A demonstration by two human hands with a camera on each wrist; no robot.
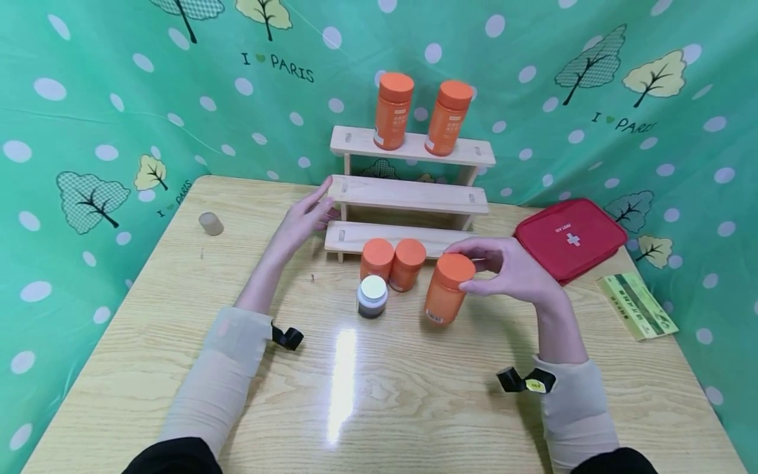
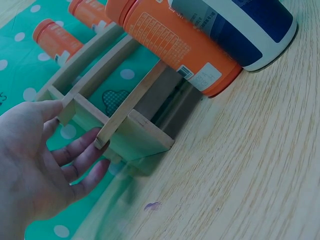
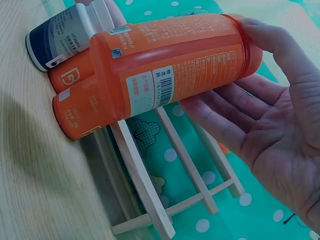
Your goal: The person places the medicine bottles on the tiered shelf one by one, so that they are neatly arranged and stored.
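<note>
My right hand (image 1: 512, 270) grips an orange bottle (image 3: 170, 67) by its lid, thumb on one side and fingers on the other. The bottle is tilted in front of the stepped wooden rack (image 1: 408, 192). My left hand (image 2: 45, 160) is at the rack's left end, relaxed fingers touching the ends of the middle and bottom tiers. Two more orange bottles (image 1: 377, 255) stand before the bottom tier, with a white-capped dark bottle (image 1: 372, 297) in front. On the top tier stand two orange bottles, a left one (image 1: 393, 110) and a right one (image 1: 448, 118).
A red first aid pouch (image 1: 570, 238) lies right of the rack, and a green and yellow box (image 1: 637, 306) is near the table's right edge. A small greyish stub (image 1: 210, 224) is at the back left. Behind the rack hangs a green patterned cloth (image 1: 237, 99).
</note>
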